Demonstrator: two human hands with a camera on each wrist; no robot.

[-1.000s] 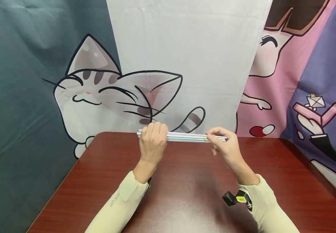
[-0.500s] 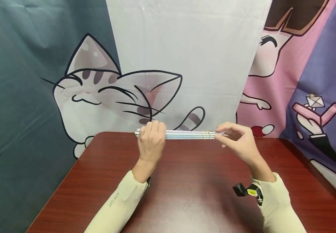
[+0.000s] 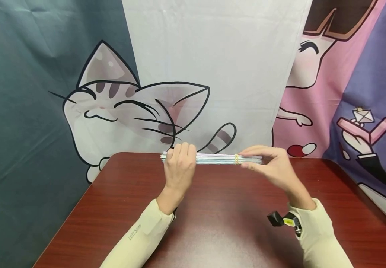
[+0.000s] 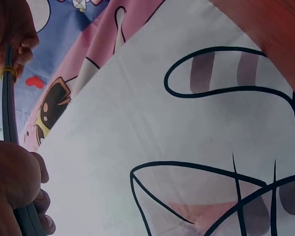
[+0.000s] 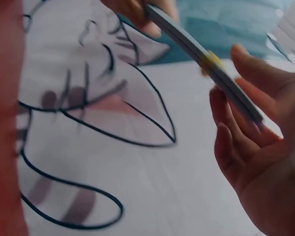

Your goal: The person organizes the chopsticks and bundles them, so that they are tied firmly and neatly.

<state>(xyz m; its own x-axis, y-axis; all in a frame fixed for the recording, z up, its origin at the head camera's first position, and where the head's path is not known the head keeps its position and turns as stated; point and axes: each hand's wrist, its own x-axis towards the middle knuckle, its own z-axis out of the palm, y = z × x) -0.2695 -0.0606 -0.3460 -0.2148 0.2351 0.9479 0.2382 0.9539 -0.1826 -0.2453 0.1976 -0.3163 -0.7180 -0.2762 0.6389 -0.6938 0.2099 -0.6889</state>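
Note:
A bundle of slim, straw-like pastel sticks (image 3: 214, 159) is held level above the table. My left hand (image 3: 180, 167) grips it near its left end, the fingers wrapped round it, as the left wrist view also shows. Yellow rubber band loops (image 3: 236, 159) circle the sticks towards the right end, lying close together. At that end my right hand (image 3: 278, 169) has its thumb and fingers extended on either side of the bundle, fingertips right at the loops. In the right wrist view, the stick ends (image 5: 255, 119) point into the right palm, with a gap around them.
Beneath the hands lies a reddish-brown wooden table (image 3: 206, 223). Behind its far edge hangs a cloth backdrop (image 3: 239, 63) printed with a cartoon cat and figures. A small black camera (image 3: 275, 219) juts from the right wrist strap.
The right hand first drew right, off the loops towards the stick ends, then came back to them. The loops, spread apart half a second ago, now sit together. The left hand shifted slightly right.

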